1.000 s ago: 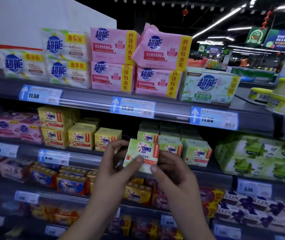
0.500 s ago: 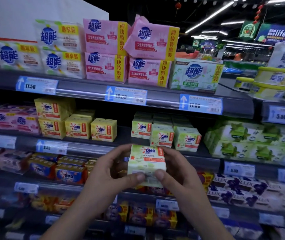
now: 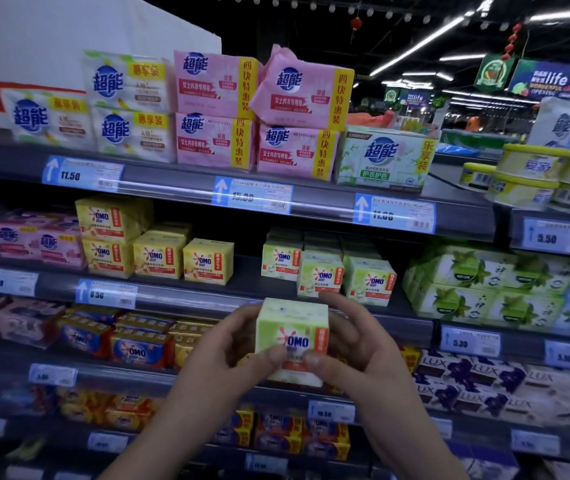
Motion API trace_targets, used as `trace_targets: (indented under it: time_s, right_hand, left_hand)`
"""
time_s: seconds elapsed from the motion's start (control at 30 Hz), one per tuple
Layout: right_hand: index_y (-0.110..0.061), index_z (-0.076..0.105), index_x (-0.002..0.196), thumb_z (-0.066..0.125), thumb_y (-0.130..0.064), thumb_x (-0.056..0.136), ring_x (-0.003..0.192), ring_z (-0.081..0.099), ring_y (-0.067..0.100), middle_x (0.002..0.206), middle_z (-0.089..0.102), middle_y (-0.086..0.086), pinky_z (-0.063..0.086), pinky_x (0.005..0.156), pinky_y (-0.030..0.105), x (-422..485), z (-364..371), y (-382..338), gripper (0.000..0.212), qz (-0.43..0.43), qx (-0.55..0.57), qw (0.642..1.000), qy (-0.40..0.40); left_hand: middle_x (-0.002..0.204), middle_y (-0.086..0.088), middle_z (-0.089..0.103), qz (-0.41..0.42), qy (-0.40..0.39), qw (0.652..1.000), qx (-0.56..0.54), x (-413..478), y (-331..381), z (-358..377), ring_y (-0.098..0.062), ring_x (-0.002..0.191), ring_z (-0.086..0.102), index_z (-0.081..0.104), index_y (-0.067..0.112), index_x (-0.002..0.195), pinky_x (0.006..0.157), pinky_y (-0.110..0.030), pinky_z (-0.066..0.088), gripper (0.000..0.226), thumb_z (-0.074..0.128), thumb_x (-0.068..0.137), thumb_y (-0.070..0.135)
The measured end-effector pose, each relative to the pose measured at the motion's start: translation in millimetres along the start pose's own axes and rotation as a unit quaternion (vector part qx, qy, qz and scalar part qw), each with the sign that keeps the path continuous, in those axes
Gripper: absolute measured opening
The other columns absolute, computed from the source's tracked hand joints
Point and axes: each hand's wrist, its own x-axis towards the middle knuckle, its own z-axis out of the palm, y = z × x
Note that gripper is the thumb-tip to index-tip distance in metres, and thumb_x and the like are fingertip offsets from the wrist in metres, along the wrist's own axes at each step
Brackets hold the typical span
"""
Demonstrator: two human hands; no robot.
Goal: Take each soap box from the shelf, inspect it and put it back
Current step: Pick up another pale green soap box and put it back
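Note:
A light green OMO soap box [image 3: 292,332] is held in front of the shelves, its printed face toward me and its top tilted back. My left hand [image 3: 228,351] grips its left side, thumb on the lower front. My right hand [image 3: 352,344] grips its right side, thumb also on the lower front. Matching green OMO boxes [image 3: 321,275] stand on the middle shelf [image 3: 242,289] just above and behind the held box.
Yellow OMO boxes [image 3: 159,254] sit left on the same shelf, green leaf packs [image 3: 484,289] to the right. Pink and white multipacks [image 3: 217,109] fill the top shelf. Blue-and-orange OMO bars [image 3: 134,348] and purple Lux packs [image 3: 467,379] lie below. Price tags line the shelf edges.
Both hands have brought the green box down and toward me, away from the middle shelf. The box has been turned upright from its slanted pose, and its top now shows.

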Motion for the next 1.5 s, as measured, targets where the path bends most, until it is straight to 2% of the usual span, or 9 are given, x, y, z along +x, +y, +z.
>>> trace_targets:
  time_s: [0.17,0.5,0.67,0.77,0.9,1.03,1.23,1.37,1.5]
  right_hand:
    - [-0.033,0.07,0.128,0.086,-0.066,0.066,0.12,0.071,0.027,0.13,0.074,0.003,0.061,0.093,0.04,-0.1,-1.3,-6.9,0.071,0.061,0.053,0.997,-0.019]
    - [-0.016,0.08,0.114,0.043,-0.046,0.104,0.089,0.08,0.025,0.119,0.078,0.019,0.064,0.069,0.033,0.8,0.1,12.4,0.049,0.183,0.318,0.93,-0.002]
    - [-0.012,0.073,0.124,0.062,-0.065,0.074,0.09,0.078,0.029,0.119,0.076,0.024,0.065,0.064,0.034,0.9,-0.5,2.8,0.074,0.109,0.247,0.963,0.004]
    - [-0.016,0.082,0.108,0.067,-0.052,0.074,0.071,0.076,0.024,0.105,0.081,0.02,0.064,0.059,0.031,-1.0,3.7,-7.1,0.052,0.071,0.209,0.975,0.006]
    - [-0.034,0.081,0.11,0.076,-0.03,0.078,0.07,0.077,0.019,0.109,0.081,0.008,0.063,0.064,0.026,-5.6,10.4,-6.7,0.033,0.044,0.12,0.992,0.02]
    - [-0.033,0.079,0.11,0.08,-0.029,0.078,0.071,0.076,0.021,0.113,0.08,0.004,0.062,0.064,0.027,-4.5,14.1,-6.1,0.032,0.035,0.112,0.992,0.037]
    - [-0.035,0.072,0.109,0.066,-0.022,0.099,0.081,0.079,0.019,0.108,0.08,-0.004,0.064,0.067,0.027,6.0,12.2,4.0,0.017,0.041,0.025,0.995,0.091]
    - [-0.048,0.066,0.128,0.063,-0.045,0.097,0.109,0.064,-0.007,0.123,0.065,-0.02,0.057,0.092,0.023,16.7,16.6,12.5,0.032,0.013,-0.147,0.986,0.081]
    - [-0.053,0.068,0.113,0.063,-0.036,0.1,0.101,0.061,-0.013,0.117,0.062,-0.017,0.05,0.075,0.006,37.2,27.2,11.7,0.022,-0.002,-0.175,0.983,0.061]
  left_hand:
    - [0.119,0.016,0.075,0.071,0.048,0.991,0.105,-5.9,8.6,1.5,-0.005,0.117,0.067,0.071,0.051,0.112,0.091,-0.04,0.062,0.056,0.091,0.062,0.038]
    - [0.119,0.026,0.071,0.217,0.095,0.953,0.19,-13.5,31.4,24.6,0.003,0.112,0.068,0.063,0.052,0.124,0.08,-0.021,0.063,0.046,0.079,0.081,0.052]
    - [0.128,0.024,0.066,0.146,0.08,0.973,0.157,-6.0,16.0,19.4,-0.001,0.113,0.066,0.065,0.055,0.128,0.075,-0.026,0.062,0.032,0.062,0.097,0.052]
    - [0.112,0.006,0.08,0.0,0.112,0.99,-0.091,-0.8,2.0,22.3,-0.014,0.099,0.078,0.075,0.042,0.12,0.072,-0.027,0.064,0.033,0.058,0.092,0.037]
    - [0.111,-0.006,0.081,-0.063,0.132,0.976,-0.164,3.6,-8.2,22.3,-0.024,0.102,0.078,0.081,0.035,0.106,0.072,-0.031,0.065,0.039,0.046,0.107,0.019]
    - [0.109,-0.005,0.081,-0.062,0.122,0.977,-0.16,4.3,-9.8,17.3,-0.023,0.1,0.079,0.08,0.035,0.105,0.072,-0.033,0.065,0.022,0.062,0.093,0.037]
    - [0.097,0.008,0.081,-0.046,0.171,0.984,-0.021,7.8,-9.5,11.4,-0.015,0.089,0.079,0.07,0.029,0.108,0.077,-0.041,0.066,0.061,0.079,0.058,0.063]
    - [0.093,0.032,0.074,0.014,0.23,0.962,0.148,20.7,-11.6,2.6,0.006,0.085,0.072,0.064,0.044,0.106,0.07,-0.023,0.059,0.041,0.076,0.071,0.059]
    - [0.089,0.043,0.067,0.071,0.225,0.948,0.215,43.6,-17.9,-2.6,0.027,0.092,0.061,0.063,0.046,0.111,0.067,-0.001,0.05,0.033,0.081,0.085,0.038]
